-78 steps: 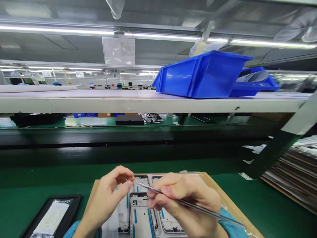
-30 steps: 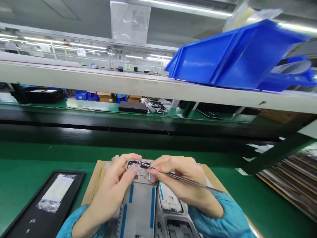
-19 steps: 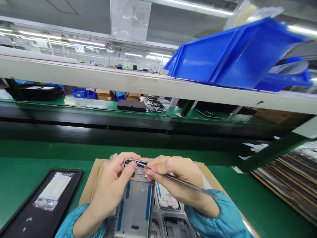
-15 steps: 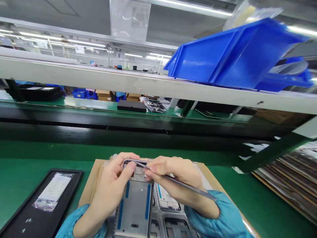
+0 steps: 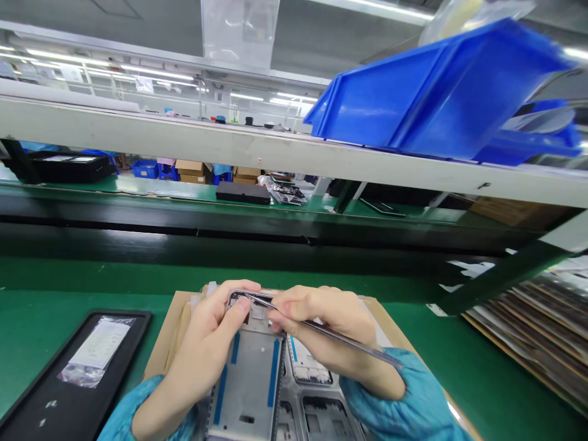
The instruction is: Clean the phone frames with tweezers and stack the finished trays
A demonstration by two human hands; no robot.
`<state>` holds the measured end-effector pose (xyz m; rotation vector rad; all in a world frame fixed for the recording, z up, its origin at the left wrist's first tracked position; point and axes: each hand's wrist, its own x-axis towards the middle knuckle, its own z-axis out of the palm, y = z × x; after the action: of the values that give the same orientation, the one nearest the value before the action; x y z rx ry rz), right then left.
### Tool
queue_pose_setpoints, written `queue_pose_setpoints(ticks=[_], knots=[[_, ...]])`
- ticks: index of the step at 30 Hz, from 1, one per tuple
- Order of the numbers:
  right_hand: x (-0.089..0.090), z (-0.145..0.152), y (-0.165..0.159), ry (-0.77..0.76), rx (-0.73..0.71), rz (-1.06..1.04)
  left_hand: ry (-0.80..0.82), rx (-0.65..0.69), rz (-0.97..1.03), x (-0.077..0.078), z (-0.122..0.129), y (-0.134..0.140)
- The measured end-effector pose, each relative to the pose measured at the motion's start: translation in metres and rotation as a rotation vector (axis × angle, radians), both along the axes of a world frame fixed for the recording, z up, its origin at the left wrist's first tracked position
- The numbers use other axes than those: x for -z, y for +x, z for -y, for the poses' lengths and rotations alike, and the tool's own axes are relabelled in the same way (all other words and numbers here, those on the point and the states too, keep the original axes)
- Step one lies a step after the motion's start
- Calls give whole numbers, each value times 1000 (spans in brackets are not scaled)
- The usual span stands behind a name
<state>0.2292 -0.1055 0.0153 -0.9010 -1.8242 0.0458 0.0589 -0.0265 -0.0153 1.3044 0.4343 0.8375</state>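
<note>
My left hand (image 5: 209, 340) is closed around the upper left edge of a phone frame (image 5: 248, 380), its thumb lying on the top inner corner. The frame is a grey metal plate with blue strips along its sides. A pair of slim metal tweezers (image 5: 337, 335) is pinched in my right hand (image 5: 328, 315), the pointed end resting at the frame's top edge beside my left thumb. Right-hand fingertips also touch the frame's upper right side. Beneath the held frame lies a tray (image 5: 296, 398) with more phone frames (image 5: 310, 364) in its compartments.
Brown cardboard (image 5: 160, 337) lies under the tray. On the left is a black tray (image 5: 59, 404) carrying a bagged paper label (image 5: 98, 349). Stacked sheets (image 5: 537, 337) stand at the right. A shelf beam (image 5: 206, 138) crosses ahead, bearing blue bins (image 5: 413, 92).
The camera view has shifted slightly, so the background sits a little higher. Both hands keep their grips, and the tweezers' tip stays near the frame's top edge.
</note>
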Motion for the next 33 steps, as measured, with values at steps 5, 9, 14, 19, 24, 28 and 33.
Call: queue_pose_setpoints(ticks=[5, 9, 14, 19, 24, 28, 33], knots=[[0, 2, 0, 11, 29, 28, 82, -37, -24, 1, -2, 2], [-2, 5, -2, 24, 54, 82, 112, -54, -30, 2, -4, 3], [-10, 10, -8, 42, 110, 201, 74, -36, -19, 0, -1, 3], [-23, 36, -8, 63, 209, 126, -99, -77, -6, -3, -1, 2], [-27, 56, 1, 117, 281, -14, -205, -126, 11, -13, -8, -6], [-28, 44, 0, 88, 232, -73, -204, -220, 72, -23, -11, -16], [-24, 24, -10, -93, 195, 23, -138, -380, 68, -26, -14, -19]])
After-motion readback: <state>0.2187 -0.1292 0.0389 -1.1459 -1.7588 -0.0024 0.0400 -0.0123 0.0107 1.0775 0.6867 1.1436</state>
